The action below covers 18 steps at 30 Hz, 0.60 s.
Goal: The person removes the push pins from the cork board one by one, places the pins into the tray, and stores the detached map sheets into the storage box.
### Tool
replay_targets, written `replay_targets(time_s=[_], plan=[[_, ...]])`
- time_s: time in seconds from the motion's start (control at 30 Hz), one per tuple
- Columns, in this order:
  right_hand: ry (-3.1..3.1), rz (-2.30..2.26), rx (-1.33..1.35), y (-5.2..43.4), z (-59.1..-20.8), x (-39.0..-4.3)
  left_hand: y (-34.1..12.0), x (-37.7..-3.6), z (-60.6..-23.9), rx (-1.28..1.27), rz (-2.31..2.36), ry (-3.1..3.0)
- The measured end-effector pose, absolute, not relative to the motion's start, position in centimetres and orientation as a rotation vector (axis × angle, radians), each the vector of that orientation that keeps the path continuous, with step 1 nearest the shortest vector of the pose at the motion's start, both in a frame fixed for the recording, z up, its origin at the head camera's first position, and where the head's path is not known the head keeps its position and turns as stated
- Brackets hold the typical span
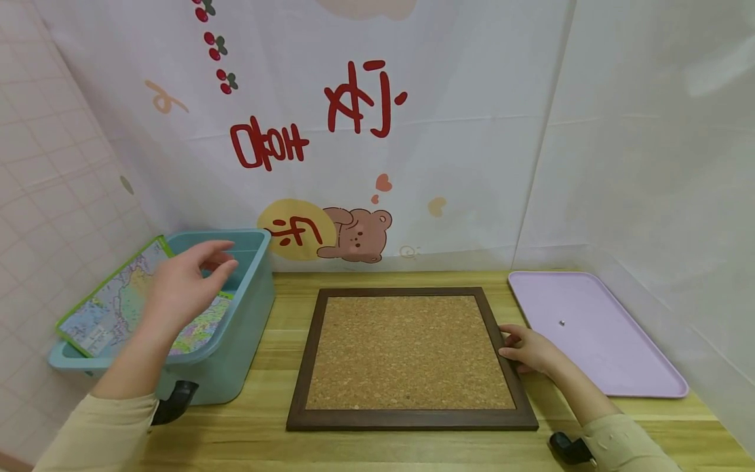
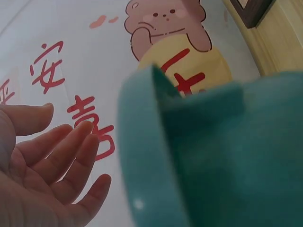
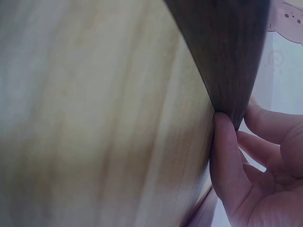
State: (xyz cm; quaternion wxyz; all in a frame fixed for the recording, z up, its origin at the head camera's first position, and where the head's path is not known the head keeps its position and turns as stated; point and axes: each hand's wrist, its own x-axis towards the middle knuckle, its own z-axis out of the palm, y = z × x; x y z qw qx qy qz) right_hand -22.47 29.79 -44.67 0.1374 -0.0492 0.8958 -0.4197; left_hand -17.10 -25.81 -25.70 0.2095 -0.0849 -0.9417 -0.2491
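A cork board [image 1: 413,354] with a dark brown wooden frame lies flat on the table. My right hand [image 1: 531,351] is at the middle of its right side, the fingertips on the frame's edge; close up in the right wrist view, the fingers [image 3: 225,142] hold that edge just above the wood. Over the teal plastic bin [image 1: 250,328] at the left, my left hand [image 1: 185,282] hovers with relaxed fingers and nothing in it. Colourful map boards with green borders, one map [image 1: 112,308] leaning on the rim, stand inside the bin. The left wrist view shows the bin's wall [image 2: 147,156] blurred.
A lilac tray [image 1: 613,341] lies at the right with a tiny shiny item [image 1: 562,322] on it. The wooden table [image 1: 354,452] runs up to a white printed curtain [image 1: 472,164] at the back. Pale sheeting borders both sides.
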Motion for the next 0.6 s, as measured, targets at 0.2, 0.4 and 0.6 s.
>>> replay_targets(time_s=[0.2, 0.4, 0.6], plan=[[2.596, -1.209, -0.134, 29.8, -44.6, -22.4, -24.7, -17.1, -26.3, -0.265, -0.727, -2.583], [2.601, -1.206, -0.145, 29.8, -44.6, -22.4, -23.9, -17.3, -27.0, -0.299, -0.746, -2.553], [2.602, -1.212, -0.149, 29.8, -44.6, -22.3, -23.0, -17.7, -27.9, -0.343, -0.758, -2.525]])
